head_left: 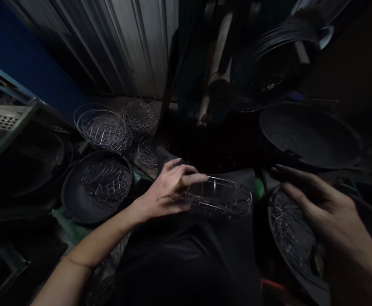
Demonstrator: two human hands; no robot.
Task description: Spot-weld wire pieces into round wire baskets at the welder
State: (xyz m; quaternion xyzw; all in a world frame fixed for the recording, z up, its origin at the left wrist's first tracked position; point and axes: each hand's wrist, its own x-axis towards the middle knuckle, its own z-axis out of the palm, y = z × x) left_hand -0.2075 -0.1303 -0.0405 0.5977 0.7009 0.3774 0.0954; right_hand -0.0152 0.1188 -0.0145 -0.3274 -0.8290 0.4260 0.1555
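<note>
My left hand (174, 187) is closed around the left end of a small oval wire basket (227, 196), held above the dark cloth on my lap. Over the near rim of a round tub (296, 265) hovers my right hand (324, 212), slightly blurred, its fingers stretched out and apart from the thumb, with nothing visible between them. Loose bent wire pieces (283, 231) lie in that tub, below my right hand. A dark apron or cloth (201, 255) covers my lap beneath the basket.
At the left, a black pan (74, 199) holds bent wire lattice pieces (107, 180). Round wire racks (104, 127) are stacked behind it near a corrugated wall (141, 46). A machine with a pale bar (219, 55) stands ahead, a wide empty-looking pan (313, 136) to its right.
</note>
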